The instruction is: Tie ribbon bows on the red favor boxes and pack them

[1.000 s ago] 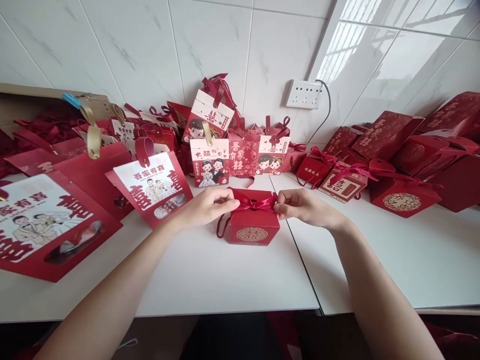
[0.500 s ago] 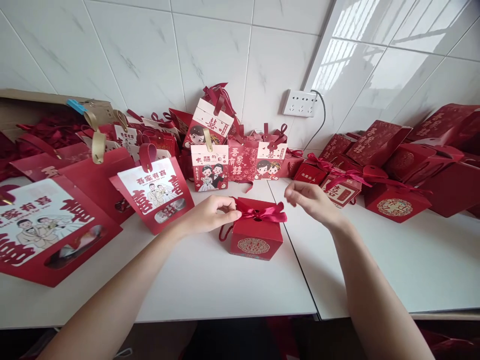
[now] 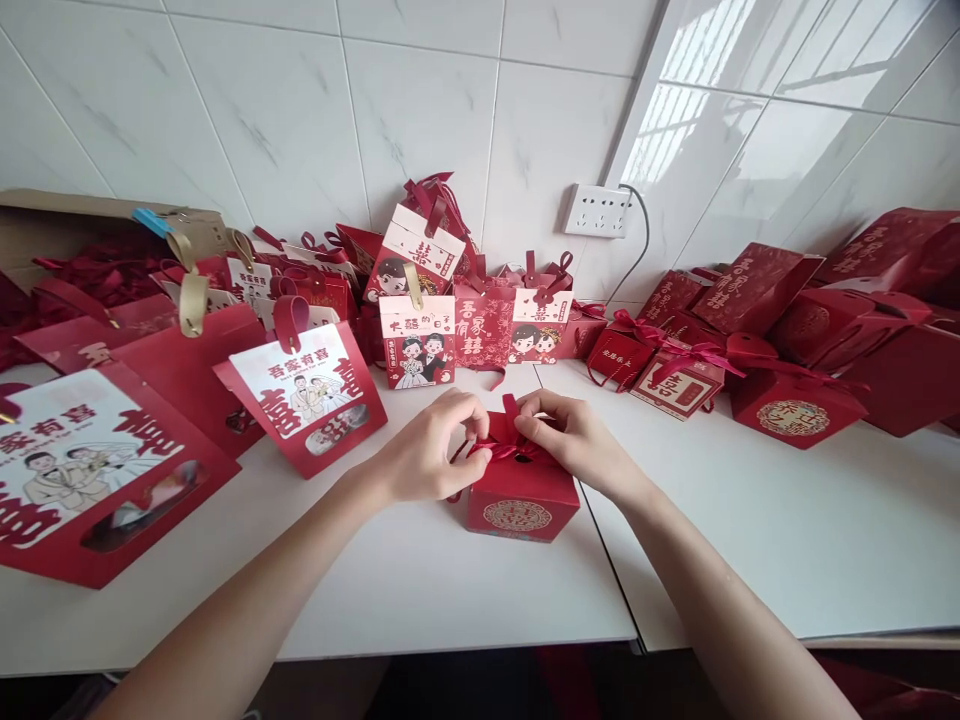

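Note:
A red gift box (image 3: 523, 505) with a round gold emblem on its front stands on the white table before me. Across its top runs a dark red satin ribbon (image 3: 510, 412), one end of which points upward. My left hand (image 3: 435, 448) pinches the ribbon at the box's left side, thumb and forefinger close together. On the right, my right hand (image 3: 566, 440) has its thumb and fingers closed on the ribbon above the lid. A dark red cord loop shows by the box's left side, partly behind my left hand.
Red gift bags (image 3: 304, 400) with couple pictures stand at the left. More decorated boxes (image 3: 416, 342) line the tiled wall below a white socket strip (image 3: 598, 211). Red boxes (image 3: 796, 405) are piled at the right. A cardboard carton (image 3: 82, 215) holds red ribbons at the far left.
My right hand has come left and down from beside the box onto the ribbon. The ribbon's end now stands up, where a bow shape lay spread. The box has shifted slightly nearer.

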A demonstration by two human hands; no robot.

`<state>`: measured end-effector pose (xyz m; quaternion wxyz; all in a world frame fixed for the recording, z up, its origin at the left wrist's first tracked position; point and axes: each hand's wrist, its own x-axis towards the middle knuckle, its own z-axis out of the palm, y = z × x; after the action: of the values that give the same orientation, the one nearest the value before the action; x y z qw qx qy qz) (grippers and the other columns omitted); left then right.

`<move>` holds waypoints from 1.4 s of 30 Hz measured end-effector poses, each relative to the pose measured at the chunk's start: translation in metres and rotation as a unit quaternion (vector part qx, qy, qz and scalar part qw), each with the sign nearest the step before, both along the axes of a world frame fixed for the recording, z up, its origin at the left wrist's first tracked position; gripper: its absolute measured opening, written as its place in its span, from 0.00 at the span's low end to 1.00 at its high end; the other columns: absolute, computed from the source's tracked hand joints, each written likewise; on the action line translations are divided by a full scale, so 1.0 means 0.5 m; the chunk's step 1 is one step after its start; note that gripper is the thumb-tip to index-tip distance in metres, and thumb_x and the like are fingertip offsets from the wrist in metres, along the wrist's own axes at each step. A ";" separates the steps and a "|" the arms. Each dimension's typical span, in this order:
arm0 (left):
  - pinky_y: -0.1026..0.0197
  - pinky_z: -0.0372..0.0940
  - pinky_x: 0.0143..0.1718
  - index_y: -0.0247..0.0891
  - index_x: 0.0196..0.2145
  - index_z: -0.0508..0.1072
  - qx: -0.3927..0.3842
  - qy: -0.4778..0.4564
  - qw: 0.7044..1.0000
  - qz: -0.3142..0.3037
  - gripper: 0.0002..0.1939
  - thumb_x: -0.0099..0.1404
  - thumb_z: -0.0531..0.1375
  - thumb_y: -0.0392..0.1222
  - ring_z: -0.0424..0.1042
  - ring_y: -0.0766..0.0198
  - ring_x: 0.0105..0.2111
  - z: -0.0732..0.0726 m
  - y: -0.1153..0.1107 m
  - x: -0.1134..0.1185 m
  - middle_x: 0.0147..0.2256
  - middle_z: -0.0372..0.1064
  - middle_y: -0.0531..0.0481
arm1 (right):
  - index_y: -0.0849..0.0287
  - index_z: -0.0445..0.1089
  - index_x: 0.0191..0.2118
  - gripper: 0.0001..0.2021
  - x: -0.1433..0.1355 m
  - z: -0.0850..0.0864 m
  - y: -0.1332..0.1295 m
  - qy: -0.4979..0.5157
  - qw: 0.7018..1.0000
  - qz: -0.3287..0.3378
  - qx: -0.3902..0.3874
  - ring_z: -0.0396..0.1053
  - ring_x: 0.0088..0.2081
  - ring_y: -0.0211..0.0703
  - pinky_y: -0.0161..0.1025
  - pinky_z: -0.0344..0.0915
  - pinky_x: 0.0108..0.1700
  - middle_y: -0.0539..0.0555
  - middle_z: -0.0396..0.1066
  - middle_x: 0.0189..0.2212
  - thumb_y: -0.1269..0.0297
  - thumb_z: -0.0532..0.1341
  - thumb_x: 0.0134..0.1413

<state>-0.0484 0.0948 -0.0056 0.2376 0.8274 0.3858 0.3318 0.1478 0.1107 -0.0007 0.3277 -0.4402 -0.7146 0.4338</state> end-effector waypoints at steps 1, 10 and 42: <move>0.62 0.59 0.38 0.38 0.30 0.63 0.031 -0.006 0.999 -0.011 0.02 0.56 0.54 0.35 0.62 0.64 0.33 -0.002 -0.001 0.002 0.30 0.62 0.52 | 0.60 0.63 0.27 0.12 0.000 0.001 0.000 0.008 1.000 -0.004 -0.009 0.60 0.24 0.33 0.32 0.55 0.25 0.48 0.65 0.26 0.56 0.57 0.51; 0.58 0.59 0.44 0.39 0.39 0.74 0.076 0.013 0.995 -0.056 0.19 0.56 0.49 0.28 0.62 0.60 0.39 -0.013 -0.010 0.013 0.36 0.69 0.48 | 0.60 0.65 0.28 0.08 -0.003 -0.001 0.007 0.061 0.996 -0.008 -0.066 0.60 0.23 0.31 0.31 0.55 0.25 0.46 0.65 0.24 0.60 0.60 0.47; 0.60 0.61 0.44 0.41 0.29 0.75 -0.013 -0.022 0.999 0.030 0.04 0.59 0.60 0.36 0.65 0.62 0.39 -0.007 -0.028 0.049 0.30 0.70 0.52 | 0.61 0.68 0.26 0.17 -0.005 -0.002 0.004 -0.003 0.998 -0.058 -0.033 0.63 0.24 0.34 0.32 0.58 0.25 0.50 0.68 0.22 0.49 0.60 0.48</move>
<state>-0.0240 0.0806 -0.0089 0.2472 0.8048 0.4090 0.3519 0.1453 0.1127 -0.0018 0.3354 -0.4932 -0.6741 0.4357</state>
